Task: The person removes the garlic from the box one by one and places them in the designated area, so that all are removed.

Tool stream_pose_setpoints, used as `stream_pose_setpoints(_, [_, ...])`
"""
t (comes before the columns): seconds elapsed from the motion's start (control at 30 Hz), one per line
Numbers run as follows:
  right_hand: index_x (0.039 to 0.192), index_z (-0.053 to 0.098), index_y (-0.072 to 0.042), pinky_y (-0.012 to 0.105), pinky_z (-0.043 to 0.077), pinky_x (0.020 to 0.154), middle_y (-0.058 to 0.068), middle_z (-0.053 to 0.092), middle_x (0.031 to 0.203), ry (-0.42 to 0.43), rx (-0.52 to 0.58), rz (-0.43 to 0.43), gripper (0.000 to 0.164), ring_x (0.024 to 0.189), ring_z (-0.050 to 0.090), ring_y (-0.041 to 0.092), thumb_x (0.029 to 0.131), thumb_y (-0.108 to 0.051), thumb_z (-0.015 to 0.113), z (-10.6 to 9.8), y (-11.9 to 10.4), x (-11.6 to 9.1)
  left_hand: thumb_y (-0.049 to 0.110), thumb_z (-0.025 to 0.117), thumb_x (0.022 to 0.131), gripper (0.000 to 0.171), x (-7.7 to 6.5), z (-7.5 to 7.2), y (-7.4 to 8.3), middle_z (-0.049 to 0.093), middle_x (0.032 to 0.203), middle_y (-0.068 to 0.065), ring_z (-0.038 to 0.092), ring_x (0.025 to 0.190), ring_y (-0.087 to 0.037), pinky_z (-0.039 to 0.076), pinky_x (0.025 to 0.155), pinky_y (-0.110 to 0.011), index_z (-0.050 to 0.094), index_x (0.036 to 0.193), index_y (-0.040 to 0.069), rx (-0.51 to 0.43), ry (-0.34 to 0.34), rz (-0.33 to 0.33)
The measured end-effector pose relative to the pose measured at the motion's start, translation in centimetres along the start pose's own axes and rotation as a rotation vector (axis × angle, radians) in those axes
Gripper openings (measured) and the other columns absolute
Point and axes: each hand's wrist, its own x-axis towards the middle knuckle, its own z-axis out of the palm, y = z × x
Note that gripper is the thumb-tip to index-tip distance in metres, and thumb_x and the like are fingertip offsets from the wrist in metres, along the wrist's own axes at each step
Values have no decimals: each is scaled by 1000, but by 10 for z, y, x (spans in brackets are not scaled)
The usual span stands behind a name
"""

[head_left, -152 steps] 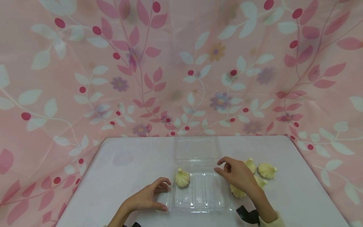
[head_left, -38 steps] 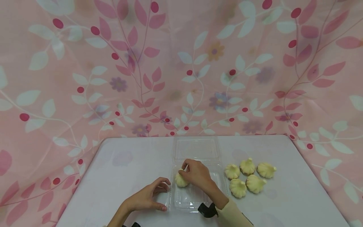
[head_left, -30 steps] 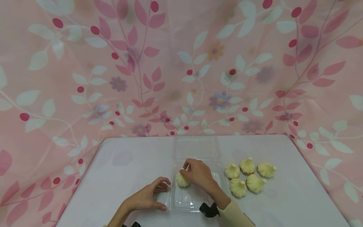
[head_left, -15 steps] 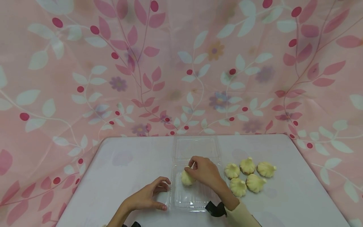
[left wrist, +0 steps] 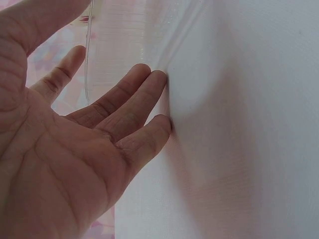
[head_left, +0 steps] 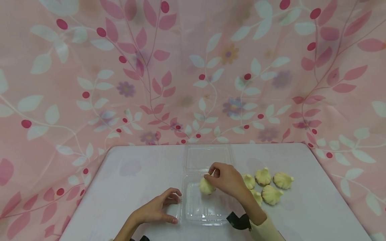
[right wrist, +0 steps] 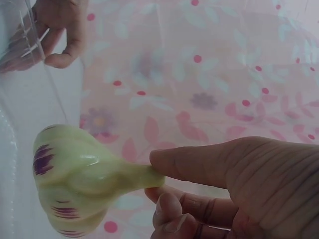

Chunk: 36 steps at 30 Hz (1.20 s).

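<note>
My right hand (head_left: 227,179) pinches a garlic bulb (right wrist: 75,181) by its stem between thumb and fingers, above the clear plastic box (head_left: 196,219). The bulb is pale yellow-green with purple streaks near its base, as the right wrist view shows. Its stem points toward my palm. My left hand (head_left: 158,209) rests at the left side of the box with fingers spread and relaxed. In the left wrist view, fingertips of the left hand (left wrist: 75,154) touch the white tabletop close to the box wall.
The box lid (head_left: 208,157) lies folded back behind the base. Several more garlic bulbs (head_left: 272,194) sit on the white table (head_left: 144,167) to the right, two partly covered by my right hand and wrist. A pink floral cloth (head_left: 181,67) hangs behind the table.
My right hand came from the right-hand bulbs to the one inside the box, took its stem, then lifted it and drew it rightward. The left hand has stayed put.
</note>
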Motion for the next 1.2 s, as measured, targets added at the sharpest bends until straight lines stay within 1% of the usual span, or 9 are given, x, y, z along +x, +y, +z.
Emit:
stream_pose_setpoints(0.33, [84, 67, -21, 25, 37, 46, -6, 54, 66, 9, 35, -5, 15, 56, 47, 11, 85, -32, 78, -21, 9, -5, 19, 87, 76, 79, 0, 0, 2, 55, 127, -12, 51, 126, -27, 39, 110, -36, 39, 139, 12, -5, 9, 4])
stream_pose_setpoints(0.47, [84, 67, -21, 24, 38, 47, -6, 54, 66, 14, 39, 3, 15, 57, 48, 12, 85, -32, 78, -29, 15, -7, 19, 87, 77, 78, -1, 0, 4, 55, 126, -12, 51, 126, -28, 39, 109, -37, 40, 138, 14, -6, 9, 5])
stream_pose_setpoints(0.57, [84, 67, -19, 25, 38, 47, -5, 54, 67, 18, 49, 0, 16, 58, 48, 12, 86, -31, 78, -35, 18, -8, 19, 87, 77, 77, -1, 0, 4, 55, 126, -11, 52, 126, -28, 40, 109, -37, 40, 138, 16, -5, 9, 5])
stream_pose_setpoints(0.73, [86, 67, -16, 25, 37, 47, -2, 54, 68, 25, 65, -9, 18, 59, 48, 14, 87, -31, 77, -45, 21, -11, 19, 86, 77, 76, 0, 0, 4, 53, 127, -10, 51, 125, -28, 39, 109, -41, 40, 138, 15, -8, 7, 4])
stream_pose_setpoints(1.03, [87, 67, -15, 25, 42, 50, -2, 55, 68, 51, 65, -14, 19, 60, 50, 15, 87, -31, 77, -59, 32, -16, 17, 87, 77, 76, 0, 0, 5, 54, 126, -11, 51, 125, -28, 38, 109, -44, 40, 137, 16, -19, 7, 3])
stream_pose_setpoints(1.2, [89, 67, -13, 26, 43, 50, 0, 56, 70, 74, 59, 1, 21, 62, 51, 16, 87, -31, 77, -70, 38, -20, 17, 86, 77, 76, 0, 0, 5, 53, 127, -13, 50, 125, -29, 38, 109, -44, 40, 138, 14, -30, 5, 8])
